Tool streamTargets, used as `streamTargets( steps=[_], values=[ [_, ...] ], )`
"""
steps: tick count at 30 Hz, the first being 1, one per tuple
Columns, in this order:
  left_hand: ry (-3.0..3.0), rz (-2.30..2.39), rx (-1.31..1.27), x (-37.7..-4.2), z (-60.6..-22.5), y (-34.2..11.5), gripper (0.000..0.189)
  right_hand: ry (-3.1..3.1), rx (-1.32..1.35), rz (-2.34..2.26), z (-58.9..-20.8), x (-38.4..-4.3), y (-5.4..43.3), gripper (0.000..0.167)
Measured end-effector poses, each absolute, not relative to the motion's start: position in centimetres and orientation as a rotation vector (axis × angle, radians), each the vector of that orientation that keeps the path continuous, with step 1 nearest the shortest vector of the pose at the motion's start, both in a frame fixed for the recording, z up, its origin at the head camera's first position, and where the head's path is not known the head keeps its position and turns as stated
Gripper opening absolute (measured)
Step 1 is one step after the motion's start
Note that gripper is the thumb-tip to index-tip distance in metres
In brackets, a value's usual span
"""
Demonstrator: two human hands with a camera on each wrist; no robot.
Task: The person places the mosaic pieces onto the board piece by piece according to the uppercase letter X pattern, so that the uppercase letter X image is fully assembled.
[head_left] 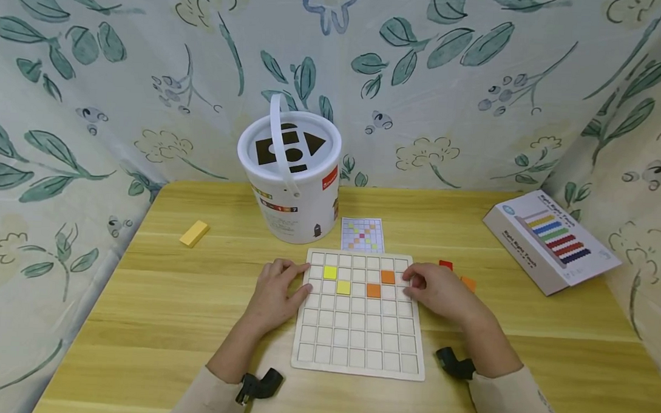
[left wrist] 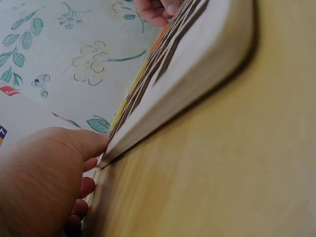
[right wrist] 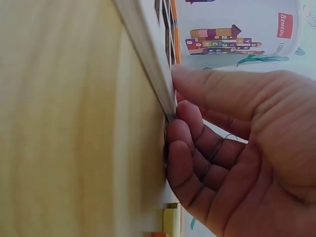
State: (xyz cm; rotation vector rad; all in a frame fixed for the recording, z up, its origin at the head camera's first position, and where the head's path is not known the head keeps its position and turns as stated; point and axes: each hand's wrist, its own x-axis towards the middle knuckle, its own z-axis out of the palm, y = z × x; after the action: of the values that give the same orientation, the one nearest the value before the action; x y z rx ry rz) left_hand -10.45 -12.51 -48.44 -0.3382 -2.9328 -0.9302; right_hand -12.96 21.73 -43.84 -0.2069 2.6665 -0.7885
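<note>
A white grid board [head_left: 358, 341] lies flat on the table. Two yellow squares [head_left: 330, 272] and two orange squares [head_left: 374, 290] sit in cells of its upper rows. At the board's upper left edge, my left hand [head_left: 275, 294] grips the rim with thumb and forefinger. My right hand [head_left: 442, 290] holds the opposite edge near the upper right corner. In the right wrist view the thumb [right wrist: 212, 89] lies over the board's rim, while the other fingers curl against its side. A colour-grid card [head_left: 362, 235] lies just behind the board.
Behind the board stands a white bucket [head_left: 294, 214] with shape cutouts in its lid. A yellow block [head_left: 194, 233] lies at left. Red [head_left: 445, 265] and orange [head_left: 468, 284] pieces lie partly hidden by my right hand. A printed box [head_left: 550, 241] rests at far right.
</note>
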Motion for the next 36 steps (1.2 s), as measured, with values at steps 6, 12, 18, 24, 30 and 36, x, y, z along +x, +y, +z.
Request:
streamTargets(
  steps=[6, 12, 18, 24, 30, 36],
  values=[
    [-2.928, -0.937, -0.354, -10.4, -48.5, -12.6, 0.045, 2.714, -0.223, -0.765, -44.3, -13.0, 21.9, 0.017],
    [-2.951, -0.950, -0.344, -10.3, -48.5, -12.5, 0.044, 2.725, -0.212, -0.757, -44.0, -13.3, 23.3, 0.022],
    [-2.938, -0.932, -0.350, -10.3, -48.5, -12.5, 0.044, 2.753, -0.007, -0.763, -43.4, -14.0, 26.8, 0.029],
    [-2.907, -0.921, -0.364, -10.3, -48.5, -12.5, 0.045, 2.767, 0.074, -0.727, -43.7, -14.4, 29.5, 0.033],
    [-2.904, -0.907, -0.365, -10.3, -48.5, -12.4, 0.046, 2.743, 0.074, -0.710, -43.9, -14.5, 29.5, 0.034],
    [-2.891, -0.912, -0.378, -10.3, -48.5, -12.4, 0.046, 2.734, 0.087, -0.716, -44.2, -14.5, 29.1, 0.038]
  ],
)
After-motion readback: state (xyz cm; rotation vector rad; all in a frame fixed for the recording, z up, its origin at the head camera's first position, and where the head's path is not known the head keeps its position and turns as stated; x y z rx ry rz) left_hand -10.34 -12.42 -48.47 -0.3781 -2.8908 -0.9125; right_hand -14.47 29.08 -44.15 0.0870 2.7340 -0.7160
